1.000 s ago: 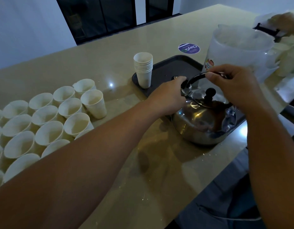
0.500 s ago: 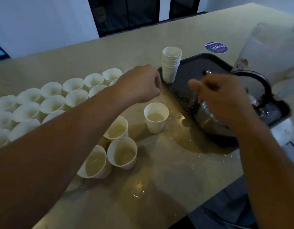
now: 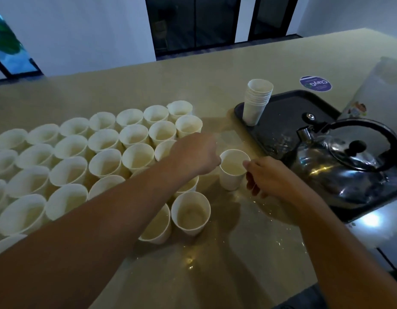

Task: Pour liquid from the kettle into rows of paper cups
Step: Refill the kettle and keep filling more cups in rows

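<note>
Rows of paper cups (image 3: 86, 152) crowd the surface (image 3: 226, 253) at left. Left hand (image 3: 196, 156) and right hand (image 3: 270, 178) curl fingers round a lone filled cup (image 3: 233, 175) between them. Rightmost, the kettle (image 3: 349, 161) stands on a black tray (image 3: 282, 112).

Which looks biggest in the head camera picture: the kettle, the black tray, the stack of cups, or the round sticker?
1. black tray
2. kettle, partly hiding the tray
3. stack of cups
4. round sticker, farthest, so less sure
</note>
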### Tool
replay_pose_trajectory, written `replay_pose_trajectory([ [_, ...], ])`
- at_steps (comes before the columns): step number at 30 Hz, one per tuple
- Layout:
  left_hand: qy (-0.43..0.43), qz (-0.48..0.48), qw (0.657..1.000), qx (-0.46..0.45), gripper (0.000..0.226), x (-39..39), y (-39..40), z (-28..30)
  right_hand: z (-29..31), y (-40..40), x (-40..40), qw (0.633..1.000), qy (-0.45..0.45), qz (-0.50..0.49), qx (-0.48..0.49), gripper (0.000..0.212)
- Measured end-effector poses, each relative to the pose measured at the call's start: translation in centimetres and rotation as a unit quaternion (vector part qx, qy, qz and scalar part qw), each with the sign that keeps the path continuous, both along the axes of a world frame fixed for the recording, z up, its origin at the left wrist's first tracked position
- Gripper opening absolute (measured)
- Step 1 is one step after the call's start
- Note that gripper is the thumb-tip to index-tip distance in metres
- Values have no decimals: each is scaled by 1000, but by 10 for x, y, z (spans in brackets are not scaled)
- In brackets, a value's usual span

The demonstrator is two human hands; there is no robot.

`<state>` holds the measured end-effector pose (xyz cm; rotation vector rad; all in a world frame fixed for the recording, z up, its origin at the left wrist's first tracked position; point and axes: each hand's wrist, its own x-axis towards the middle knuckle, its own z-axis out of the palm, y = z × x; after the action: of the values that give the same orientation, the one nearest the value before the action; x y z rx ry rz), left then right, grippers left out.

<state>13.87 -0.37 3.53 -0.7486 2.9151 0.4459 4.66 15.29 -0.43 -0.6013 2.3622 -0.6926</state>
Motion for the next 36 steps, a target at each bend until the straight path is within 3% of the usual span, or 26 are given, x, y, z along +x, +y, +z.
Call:
replay_pose_trajectory([
  [6, 16, 20, 1000, 3, 33, 0, -3, -4, 1, -18, -5, 1000, -6, 13, -13, 45],
  [14, 24, -1, 984, -175, 38, 4, -23, -1, 3, -55, -14, 999, -4, 40, -22, 44],
  [27, 4, 35, 987, -157, 19, 8, -50, 0, 0, -102, -14, 996, -5, 84, -38, 40],
  [31, 15, 30, 987, -157, 19, 10, -50, 1, 2, -102, -19, 997, 14, 81, -10, 58],
  [33, 40, 29, 989, -136, 18, 7, -47, 4, 7, -96, -30, 998, 41, 51, -11, 61],
  [36, 81, 29, 992, -97, 17, -8, -39, 12, 21, -84, -56, 986, 143, -9, -88, 48],
])
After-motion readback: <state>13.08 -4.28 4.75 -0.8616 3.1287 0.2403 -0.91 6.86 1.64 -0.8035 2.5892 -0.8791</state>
